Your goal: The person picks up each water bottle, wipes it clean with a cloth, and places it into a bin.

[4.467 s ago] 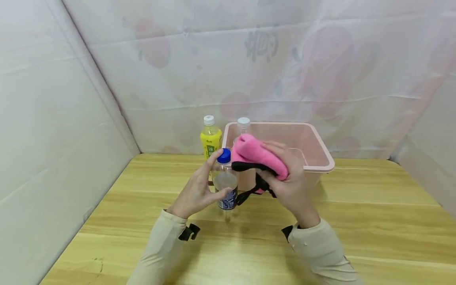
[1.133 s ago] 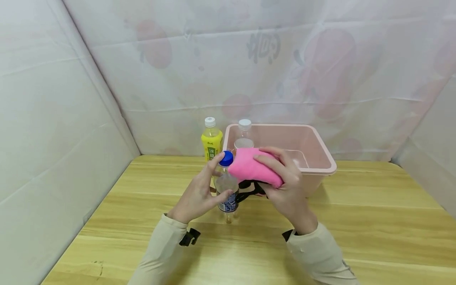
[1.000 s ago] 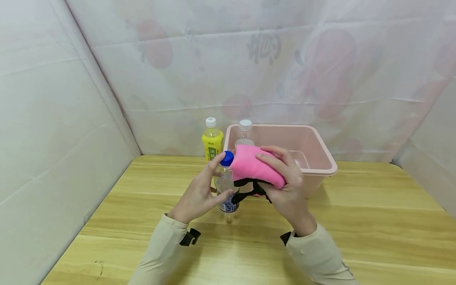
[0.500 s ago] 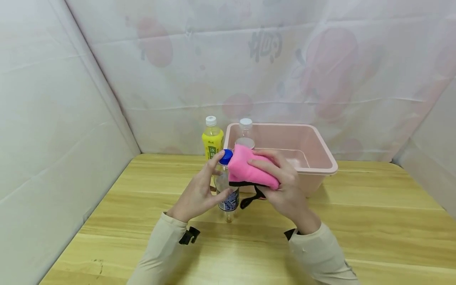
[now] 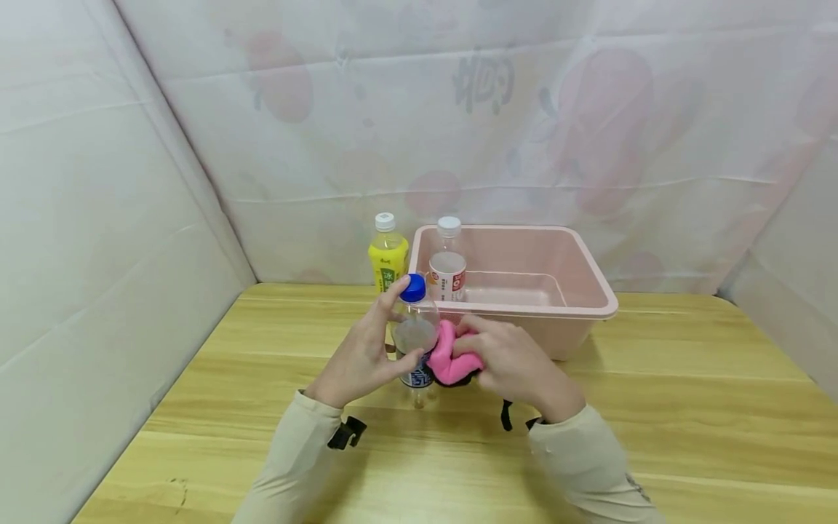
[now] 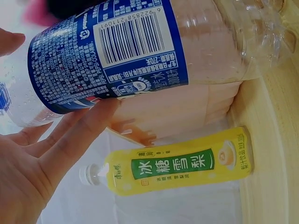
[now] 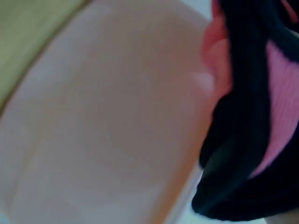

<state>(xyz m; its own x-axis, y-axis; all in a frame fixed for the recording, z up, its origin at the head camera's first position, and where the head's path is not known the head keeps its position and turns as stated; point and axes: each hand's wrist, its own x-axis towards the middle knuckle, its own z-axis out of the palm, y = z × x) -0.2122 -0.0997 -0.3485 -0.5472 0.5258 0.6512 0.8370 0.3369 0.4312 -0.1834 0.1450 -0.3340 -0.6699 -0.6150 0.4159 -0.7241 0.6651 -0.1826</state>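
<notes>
While 2 hands meet before 1 plastic tub [image 5: 569, 313] on the wood-grain worktop [image 5: 687, 407], the head view counts 3 bottles. The left hand [image 5: 360, 356] holds the blue-capped bottle [image 5: 415, 331] in front of the tub's near left corner; the right hand [image 5: 517, 364] grips 1 pink cloth [image 5: 452, 360] against it, also before the tub. The white-capped bottle [image 5: 449, 273] stands inside the tub, its base hidden; the yellow-labelled bottle [image 5: 388, 255] stands left of the tub.

In the left wrist view, the clear, ribbed-bottomed bottle shows 1 barcode; its cap is cut off.

The right wrist view blurs the tub's smooth wall beside the soft, black-edged cloth; the right hand's grip cannot be made out there.
</notes>
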